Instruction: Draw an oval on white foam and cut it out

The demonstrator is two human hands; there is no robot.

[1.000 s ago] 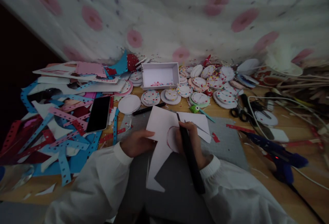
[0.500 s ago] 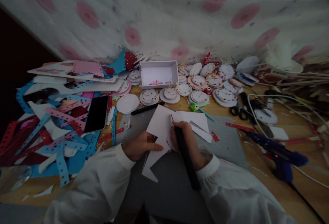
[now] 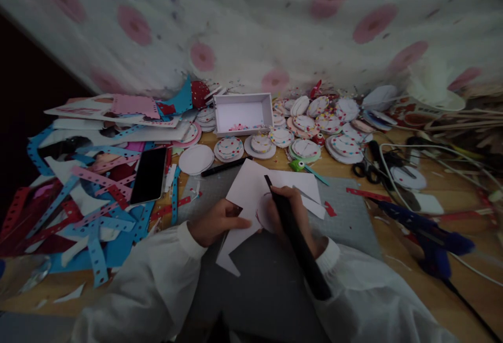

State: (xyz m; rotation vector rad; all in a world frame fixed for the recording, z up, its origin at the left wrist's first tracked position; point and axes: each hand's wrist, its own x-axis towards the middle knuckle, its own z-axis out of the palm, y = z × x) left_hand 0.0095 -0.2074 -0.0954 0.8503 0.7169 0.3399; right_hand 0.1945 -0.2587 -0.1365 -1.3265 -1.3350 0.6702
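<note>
My left hand (image 3: pixel 220 222) is closed on a cut sheet of white card (image 3: pixel 248 185), thumb on top and fingers partly hidden beneath. The sheet has an angular notch and a pointed strip at its lower end. In my right hand (image 3: pixel 293 212) is a long black craft knife (image 3: pixel 301 243), its tip directed up and left over the card. A round white piece (image 3: pixel 267 211) shows between the hands, partly covered by my right fingers. More white card with a slot cut in it (image 3: pixel 306 185) lies just behind my right hand, on the grey cutting mat (image 3: pixel 346 212).
Coloured paper strips (image 3: pixel 96 248) and a phone (image 3: pixel 148 176) lie on the left. Behind stand a white box (image 3: pixel 243 113) and several bead-trimmed discs (image 3: pixel 230 147). A black pen (image 3: pixel 223 167) lies behind the mat. Scissors (image 3: pixel 365 171), cables and a blue glue gun (image 3: pixel 428 238) are at right.
The craft knife has tilted, its rear end swinging right and towards me, and its tip has shifted slightly right. My left hand and the card have barely moved.
</note>
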